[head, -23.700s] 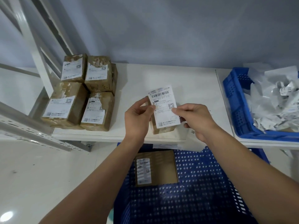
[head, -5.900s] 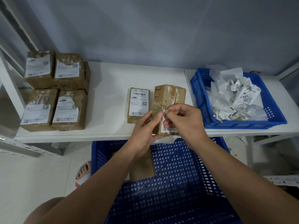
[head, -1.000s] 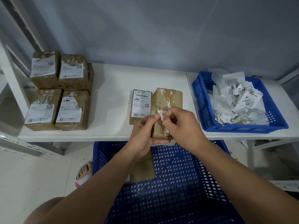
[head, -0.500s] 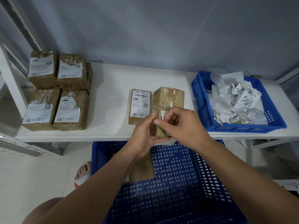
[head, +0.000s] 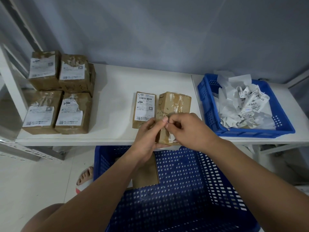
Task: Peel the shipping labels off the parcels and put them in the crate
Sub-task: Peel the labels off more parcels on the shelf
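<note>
A brown parcel (head: 173, 104) lies on the white shelf (head: 117, 91), most of its label torn away, with white scraps left on it. My left hand (head: 147, 133) grips its near end. My right hand (head: 185, 128) pinches a torn strip of the label (head: 171, 137) against the parcel. Beside it on the left lies a parcel with a whole label (head: 144, 108). The small blue crate (head: 207, 104) at the right holds crumpled peeled labels (head: 244, 106).
Several labelled brown parcels (head: 58, 92) are stacked at the shelf's left end. Below the shelf's front edge stands a large blue crate (head: 184, 190) with a flat parcel (head: 147, 173) inside. A sandalled foot (head: 83, 180) stands left of that crate.
My right hand has shifted its pinch on the label remnant, and my left thumb now meets it above the parcel. The parcel stays in place on the shelf.
</note>
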